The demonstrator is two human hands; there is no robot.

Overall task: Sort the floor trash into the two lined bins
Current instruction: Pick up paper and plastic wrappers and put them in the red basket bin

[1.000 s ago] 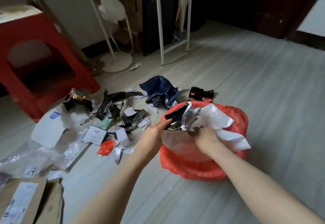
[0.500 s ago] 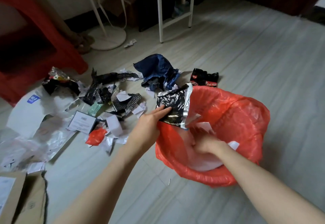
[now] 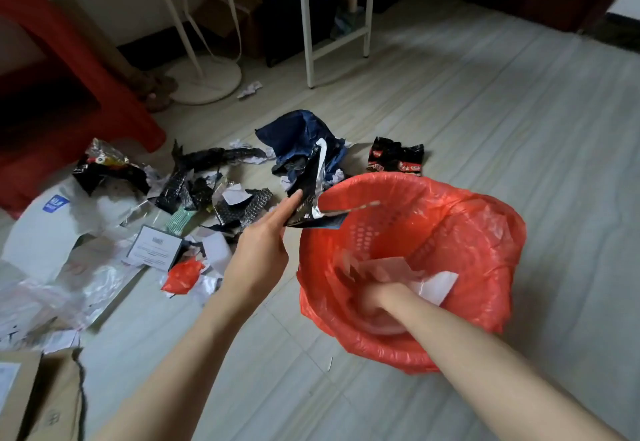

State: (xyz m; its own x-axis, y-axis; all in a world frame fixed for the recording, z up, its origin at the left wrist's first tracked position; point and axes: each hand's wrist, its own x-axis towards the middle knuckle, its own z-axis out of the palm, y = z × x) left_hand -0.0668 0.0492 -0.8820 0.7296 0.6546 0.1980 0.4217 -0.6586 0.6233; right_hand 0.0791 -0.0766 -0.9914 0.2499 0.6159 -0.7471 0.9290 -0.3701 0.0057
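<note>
A red bin with a red liner (image 3: 485, 232) stands on the floor at centre right. My right hand (image 3: 375, 298) is down inside it, pressing white paper (image 3: 438, 284) toward the bottom; its fingers are blurred. My left hand (image 3: 266, 243) is at the bin's left rim, shut on a black and silver foil wrapper (image 3: 308, 194) held upright above the rim. Floor trash lies left of the bin: black wrappers (image 3: 194, 187), a blue bag (image 3: 301, 135), a red scrap (image 3: 181, 272), a white card (image 3: 154, 246).
A black and red snack wrapper (image 3: 396, 158) lies just behind the bin. A red plastic stool (image 3: 69, 70) and a fan base (image 3: 207, 80) stand at the back left. White rack legs (image 3: 308, 42) rise behind. Cardboard (image 3: 38, 402) sits at the bottom left. A white mailer (image 3: 45, 232) lies left.
My right hand has pushed the white paper from the bin's rim down into the bin. My left hand has lifted the foil wrapper more upright. The view tilted downward.
</note>
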